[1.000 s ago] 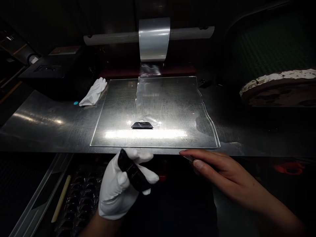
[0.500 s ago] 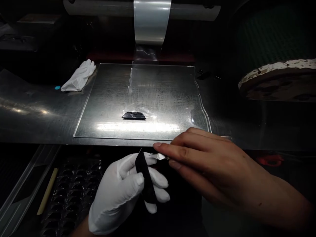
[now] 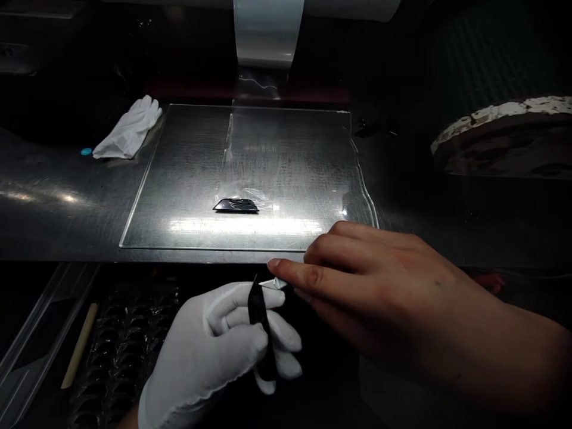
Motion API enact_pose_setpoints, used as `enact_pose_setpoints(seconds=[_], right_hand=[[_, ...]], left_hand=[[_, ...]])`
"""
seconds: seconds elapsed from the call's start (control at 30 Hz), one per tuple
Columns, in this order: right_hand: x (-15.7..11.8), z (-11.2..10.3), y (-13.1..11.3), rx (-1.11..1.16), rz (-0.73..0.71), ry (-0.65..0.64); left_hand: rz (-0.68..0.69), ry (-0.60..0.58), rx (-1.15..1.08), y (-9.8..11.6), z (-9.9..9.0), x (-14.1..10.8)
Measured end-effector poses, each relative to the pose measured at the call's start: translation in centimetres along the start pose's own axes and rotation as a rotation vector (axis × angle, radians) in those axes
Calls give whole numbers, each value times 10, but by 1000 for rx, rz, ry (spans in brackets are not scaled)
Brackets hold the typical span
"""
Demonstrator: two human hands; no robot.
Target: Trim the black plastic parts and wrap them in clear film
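In a white glove, my left hand [image 3: 210, 351] is closed on a slim black plastic piece [image 3: 257, 305], held steeply tilted between thumb and fingers just below the bench edge. My bare right hand [image 3: 379, 286] grips a craft knife [image 3: 279, 283], index finger stretched along its top. The knife's thin pointed blade meets the upper part of the black piece; whether it touches I cannot tell. Most of the knife's handle is hidden by my fingers. A second black piece [image 3: 236, 206], glossy on top, lies on a clear scratched plate [image 3: 187, 173] with thin film around it.
Clear film [image 3: 268, 36] hangs from a roll at the back onto the plate. A white glove [image 3: 129, 128] and a blue sticker [image 3: 86, 152] lie at left. Below the bench sits a tray [image 3: 129, 339] of black pieces. A large round drum [image 3: 500, 140] stands at right.
The knife tip has come left to the black piece's upper end. The black piece has turned a little in my left hand. The whole view has shifted slightly.
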State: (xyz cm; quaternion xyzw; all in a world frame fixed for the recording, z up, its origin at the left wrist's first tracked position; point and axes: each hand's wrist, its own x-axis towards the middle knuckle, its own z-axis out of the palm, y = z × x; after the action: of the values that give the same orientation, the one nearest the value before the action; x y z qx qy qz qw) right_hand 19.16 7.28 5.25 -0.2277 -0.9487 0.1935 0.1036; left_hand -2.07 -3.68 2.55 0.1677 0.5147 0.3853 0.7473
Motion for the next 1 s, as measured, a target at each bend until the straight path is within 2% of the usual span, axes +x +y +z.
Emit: enact_pose_setpoints(seconds=[0.37,0.43,0.5,0.6,0.67,0.73,0.9,1.0], right_hand=[[0,0,0,-65,22,-11],[-1,1,0,-64,21,-6],[-2,3,1,-43,10,22],[-6,8,4,59,8,130],[-9,10,5,134,32,200],[-12,10,5,191,52,194],[-14,5,-7,296,97,-17],[-13,4,-16,279,169,-42]], left_hand=[[-73,47,8,6,9,-1],[-74,27,6,4,8,-1],[-60,-27,-38,1,4,-1],[-23,-71,-167,-5,-1,0],[36,-37,-233,-8,-2,1],[118,25,-276,-9,-1,2],[240,161,-314,-7,7,5],[232,249,-359,-4,12,3]])
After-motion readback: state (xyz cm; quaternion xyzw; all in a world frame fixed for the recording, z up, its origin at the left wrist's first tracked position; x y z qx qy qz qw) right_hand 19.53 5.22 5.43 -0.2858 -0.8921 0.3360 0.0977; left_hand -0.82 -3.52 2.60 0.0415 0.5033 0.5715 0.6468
